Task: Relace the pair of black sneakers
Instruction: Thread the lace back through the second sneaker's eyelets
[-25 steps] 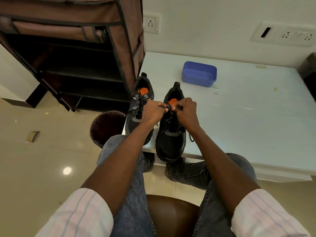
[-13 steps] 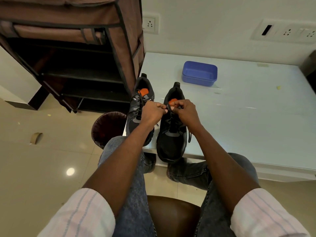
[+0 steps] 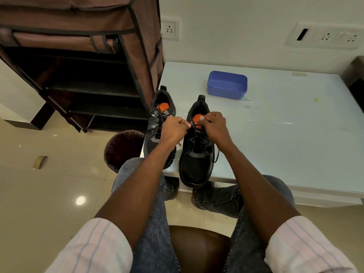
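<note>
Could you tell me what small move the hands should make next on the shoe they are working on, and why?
Probably draw the lace snug outward. Both the left hand and right hand pinch it at the top eyelets of the right-side sneaker, near its orange insole, and a slack end hangs down that shoe's side. Which eyelet remains is too small to tell.

From my remote view, the left sleeve and right sleeve belong to a pale pink shirt with thin blue vertical stripes, both rolled up above the elbow so that the forearms are bare. The jeans are mottled blue denim, with a stitched seam along the right leg. I see no rings or wristwear on the hands.
</note>
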{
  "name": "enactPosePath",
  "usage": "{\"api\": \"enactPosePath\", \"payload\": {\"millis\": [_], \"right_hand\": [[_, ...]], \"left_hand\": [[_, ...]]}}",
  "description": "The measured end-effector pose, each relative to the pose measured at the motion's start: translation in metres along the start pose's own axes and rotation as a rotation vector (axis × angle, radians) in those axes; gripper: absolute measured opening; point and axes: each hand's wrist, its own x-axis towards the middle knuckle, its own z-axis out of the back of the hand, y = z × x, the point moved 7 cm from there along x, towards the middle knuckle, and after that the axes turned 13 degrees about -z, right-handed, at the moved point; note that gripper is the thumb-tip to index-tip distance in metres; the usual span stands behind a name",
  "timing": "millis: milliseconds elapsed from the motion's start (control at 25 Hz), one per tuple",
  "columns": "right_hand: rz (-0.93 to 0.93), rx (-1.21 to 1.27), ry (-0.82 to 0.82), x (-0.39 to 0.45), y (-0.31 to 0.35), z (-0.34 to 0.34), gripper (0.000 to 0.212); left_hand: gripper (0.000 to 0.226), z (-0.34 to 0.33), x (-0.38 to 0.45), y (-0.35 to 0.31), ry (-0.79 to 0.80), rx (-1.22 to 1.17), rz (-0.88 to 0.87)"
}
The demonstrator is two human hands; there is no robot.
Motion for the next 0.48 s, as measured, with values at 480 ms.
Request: {"api": "enactPosePath", "payload": {"millis": [480], "right_hand": [[0.014,-0.013,-0.005,-0.004,-0.005,0.017,0.034]], "left_hand": [[0.03,0.091,-0.022,-0.008,-0.799,-0.11,0.086]]}}
